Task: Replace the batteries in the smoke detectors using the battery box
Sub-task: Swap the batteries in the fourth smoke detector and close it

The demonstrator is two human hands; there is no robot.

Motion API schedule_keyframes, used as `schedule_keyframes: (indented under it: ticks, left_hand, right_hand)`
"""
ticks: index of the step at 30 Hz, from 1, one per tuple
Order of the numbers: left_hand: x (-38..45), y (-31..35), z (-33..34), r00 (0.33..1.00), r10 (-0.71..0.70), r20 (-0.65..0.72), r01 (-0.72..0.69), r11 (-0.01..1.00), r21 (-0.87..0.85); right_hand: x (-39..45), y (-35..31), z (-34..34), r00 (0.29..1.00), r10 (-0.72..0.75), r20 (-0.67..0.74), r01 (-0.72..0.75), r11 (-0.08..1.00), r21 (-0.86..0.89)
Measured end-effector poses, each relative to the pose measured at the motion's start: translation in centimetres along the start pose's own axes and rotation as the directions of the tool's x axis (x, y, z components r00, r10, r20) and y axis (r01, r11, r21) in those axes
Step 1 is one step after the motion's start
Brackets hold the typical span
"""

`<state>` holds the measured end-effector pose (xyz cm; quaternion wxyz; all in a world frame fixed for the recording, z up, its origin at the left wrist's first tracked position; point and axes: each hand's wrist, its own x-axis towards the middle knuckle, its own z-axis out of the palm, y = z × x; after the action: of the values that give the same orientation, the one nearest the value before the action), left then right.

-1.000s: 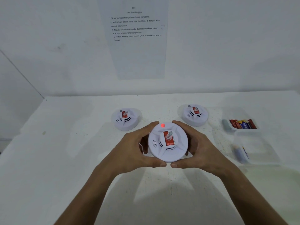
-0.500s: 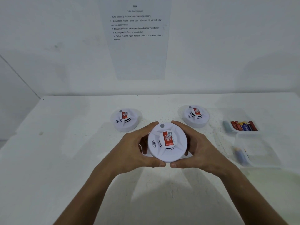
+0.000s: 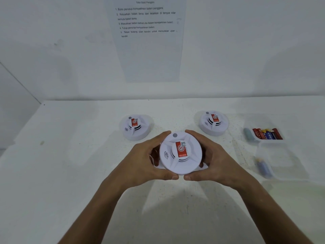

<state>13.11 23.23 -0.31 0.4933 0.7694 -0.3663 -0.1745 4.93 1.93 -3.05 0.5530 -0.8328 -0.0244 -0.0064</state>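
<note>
White table point(image 3: 52, 173), paper sheet point(image 3: 149, 41) taped on the wall behind. Far left smoke detector point(image 3: 135, 126) lies flat, face up. Left hand point(image 3: 140, 162) curls round the left rim of the middle smoke detector point(image 3: 180, 153), centre of table near the front; right hand point(image 3: 218, 161) grips its right rim. It's round, face tilted up toward the person, grey button on the far edge. Third smoke detector point(image 3: 213, 122) back right. Far right, clear battery box point(image 3: 281, 161): batteries point(image 3: 267, 133) side by side in the far tray, ends pointing front-to-back.
</note>
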Motion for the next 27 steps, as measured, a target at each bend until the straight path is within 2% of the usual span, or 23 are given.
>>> schedule_keyframes:
  ticks: [27]
  left_hand:
    - [1.5,-0.5,-0.7,0.998,0.027,0.051,-0.028,1.0,0.013]
  right_hand:
    - [1.2,0.3,-0.8,0.999,-0.011,0.03,0.009,0.997,0.077]
